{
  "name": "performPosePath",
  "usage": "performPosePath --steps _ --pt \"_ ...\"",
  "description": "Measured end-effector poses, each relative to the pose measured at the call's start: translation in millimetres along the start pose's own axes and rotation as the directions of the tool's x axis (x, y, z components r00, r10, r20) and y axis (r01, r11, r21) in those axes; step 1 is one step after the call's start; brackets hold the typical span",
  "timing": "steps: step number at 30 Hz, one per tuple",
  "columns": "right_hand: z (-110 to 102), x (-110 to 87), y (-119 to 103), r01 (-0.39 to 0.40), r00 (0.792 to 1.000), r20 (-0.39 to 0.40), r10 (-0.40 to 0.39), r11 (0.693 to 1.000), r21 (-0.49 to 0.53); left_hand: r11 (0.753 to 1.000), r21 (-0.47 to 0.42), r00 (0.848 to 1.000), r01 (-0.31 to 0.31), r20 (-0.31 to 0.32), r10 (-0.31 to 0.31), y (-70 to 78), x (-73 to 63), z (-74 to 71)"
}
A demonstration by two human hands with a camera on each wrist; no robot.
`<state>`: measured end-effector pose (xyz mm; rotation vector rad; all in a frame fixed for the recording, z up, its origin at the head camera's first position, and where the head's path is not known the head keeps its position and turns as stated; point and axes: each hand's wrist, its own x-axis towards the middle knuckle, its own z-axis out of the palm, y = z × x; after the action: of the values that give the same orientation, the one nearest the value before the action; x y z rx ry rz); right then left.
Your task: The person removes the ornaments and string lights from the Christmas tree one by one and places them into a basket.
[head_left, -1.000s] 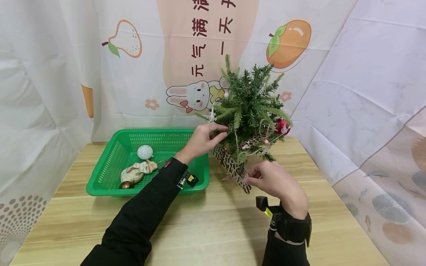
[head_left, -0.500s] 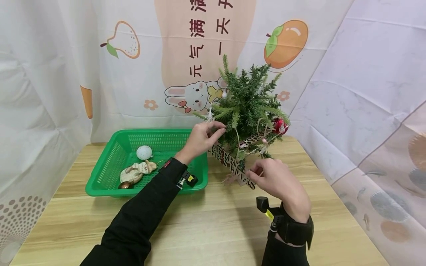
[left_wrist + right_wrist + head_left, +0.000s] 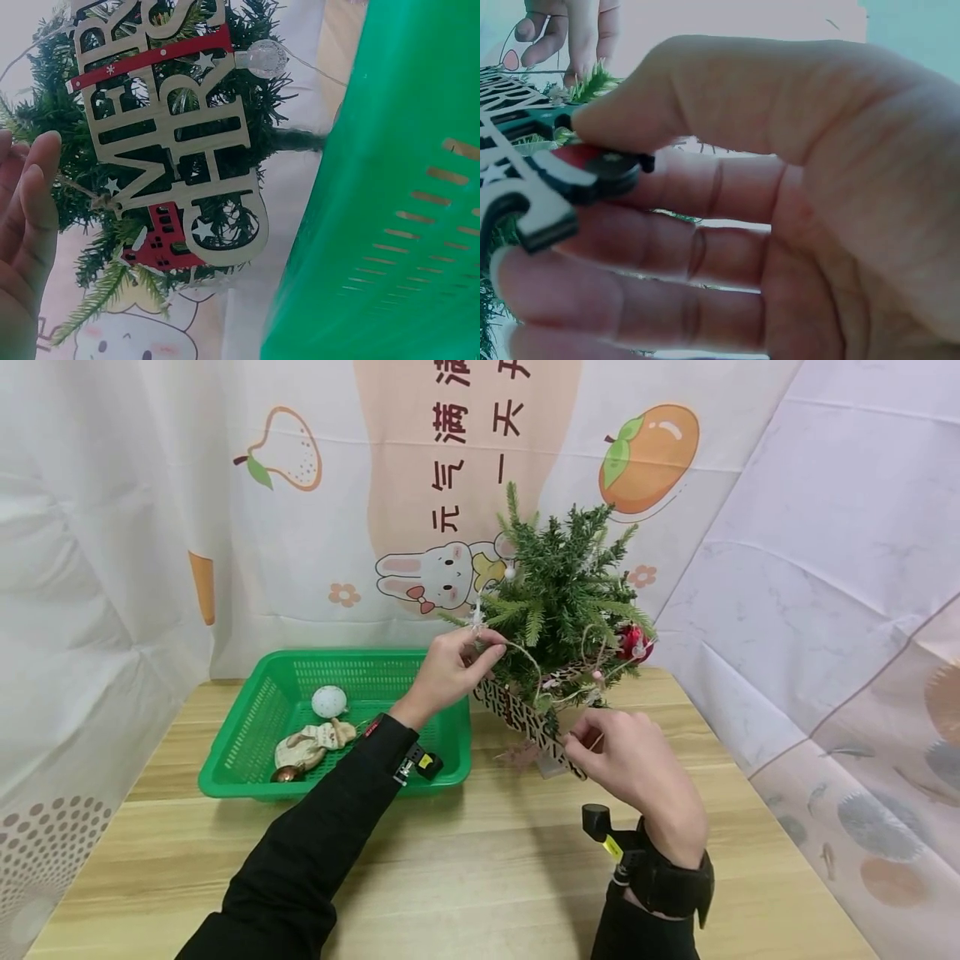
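Note:
A small artificial Christmas tree (image 3: 558, 585) stands at the back right of the table. In front of its lower branches slants a cut-out wooden letter sign (image 3: 528, 718), which has a red band (image 3: 154, 58) in the left wrist view. Twine (image 3: 534, 662) runs from the sign's upper corner, and my left hand (image 3: 448, 670) pinches it between thumb and fingertips beside the left branches. My right hand (image 3: 633, 758) pinches the sign's lower right end, where a small red, white and dark piece (image 3: 600, 169) shows between thumb and fingers in the right wrist view.
Left of the tree, a green plastic basket (image 3: 225, 777) holds a speckled white ball (image 3: 328, 702), a snowman ornament (image 3: 309, 745) and a shiny copper-coloured piece (image 3: 287, 773). A red ornament (image 3: 632, 642) hangs on the tree's right side. A printed cloth hangs behind the table.
My right hand has shifted slightly right and up, and the sign's lower end has risen with it. The twine now arches out from my left fingertips. My left hand has hardly moved.

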<state>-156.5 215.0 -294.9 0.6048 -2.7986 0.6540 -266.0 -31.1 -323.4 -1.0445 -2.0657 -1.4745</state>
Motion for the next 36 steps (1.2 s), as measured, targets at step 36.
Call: performPosePath --steps 36 --pt "4 -0.3 -24 0.134 0.982 -0.149 -0.117 0.985 0.11 0.933 0.209 0.952 -0.293 0.152 0.265 -6.5 -27.6 -52.3"
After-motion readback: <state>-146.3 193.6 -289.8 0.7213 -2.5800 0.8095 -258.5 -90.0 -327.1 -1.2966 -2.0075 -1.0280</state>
